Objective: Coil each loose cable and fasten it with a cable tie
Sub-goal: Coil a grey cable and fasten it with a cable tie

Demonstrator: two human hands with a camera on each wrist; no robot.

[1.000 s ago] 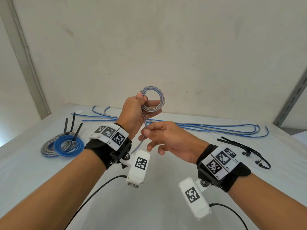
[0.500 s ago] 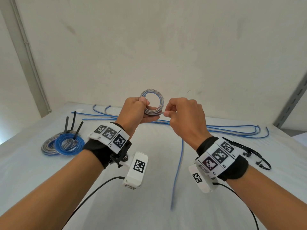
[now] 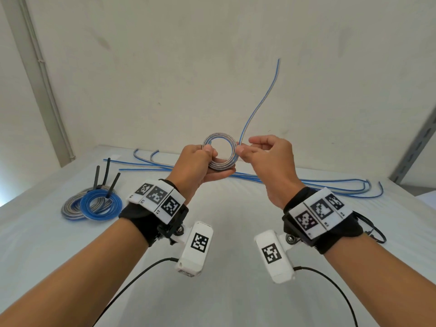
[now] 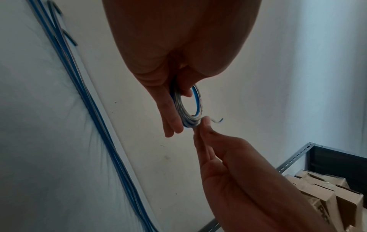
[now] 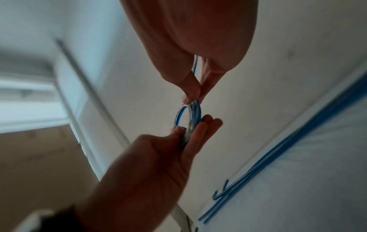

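Both hands work in front of the chest, above the surface [image 3: 226, 232]. Left hand [image 3: 195, 166] pinches the small coil [image 3: 220, 151] at its left rim, thumb on the front and fingers behind and under it. Right hand [image 3: 269, 159] pinches the free tail [image 3: 259, 102] right where it leaves the coil's right edge; the rest of that hand's fingers are loosely curled. From there the tail whips upward, past the coil, against the wall.

Judging by that springy arc, the cable is light, thin and fairly stiff, so the loops will likely spring open unless the rim stays clamped; the best hold is across all the turns at once.

Left of the coil, on the surface, lie 2 finished coils [image 3: 92, 204] with black ties [image 3: 106, 175] standing up. Behind the coil, loose blue cables [image 3: 306, 182] stretch along the surface's far edge.
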